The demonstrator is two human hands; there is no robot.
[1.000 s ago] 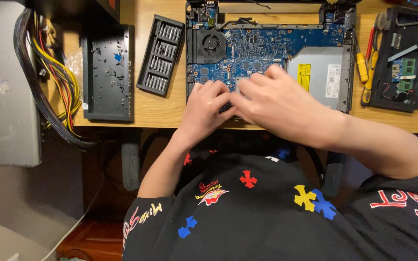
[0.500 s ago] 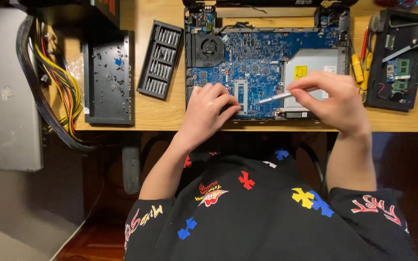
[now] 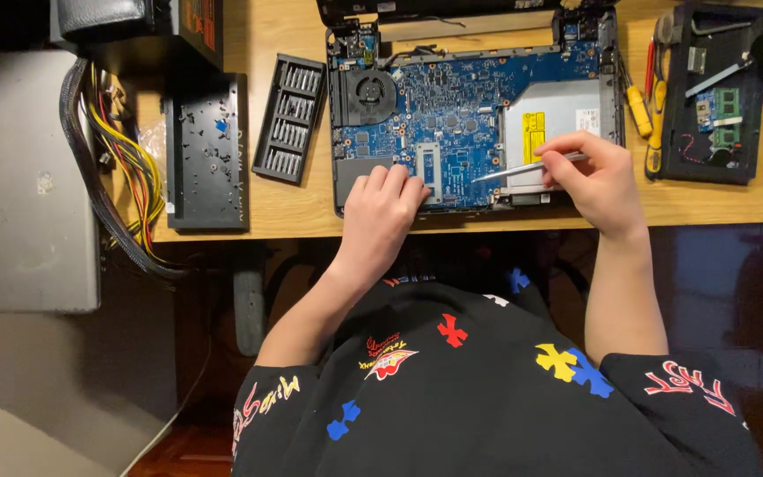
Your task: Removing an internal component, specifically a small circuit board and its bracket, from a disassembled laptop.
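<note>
An opened laptop base (image 3: 346,190) lies on the wooden desk, its blue circuit board (image 3: 461,106), round black fan (image 3: 370,91) and silver drive (image 3: 554,110) exposed. My left hand (image 3: 381,212) rests flat on the laptop's near edge, fingertips touching the board by a slot. My right hand (image 3: 593,177) pinches a thin silver screwdriver (image 3: 523,168); its tip points left and sits on the board near the drive's lower left corner.
A black bit case (image 3: 289,119) and a black panel with screws (image 3: 209,150) lie left of the laptop. Bundled coloured cables (image 3: 125,177) hang at the far left. A black tray (image 3: 717,97) with memory modules and red-yellow screwdrivers (image 3: 646,106) sits right.
My right hand drew back from over my left hand to the right, and now holds the silver screwdriver with its tip on the board. My left hand stayed in place.
</note>
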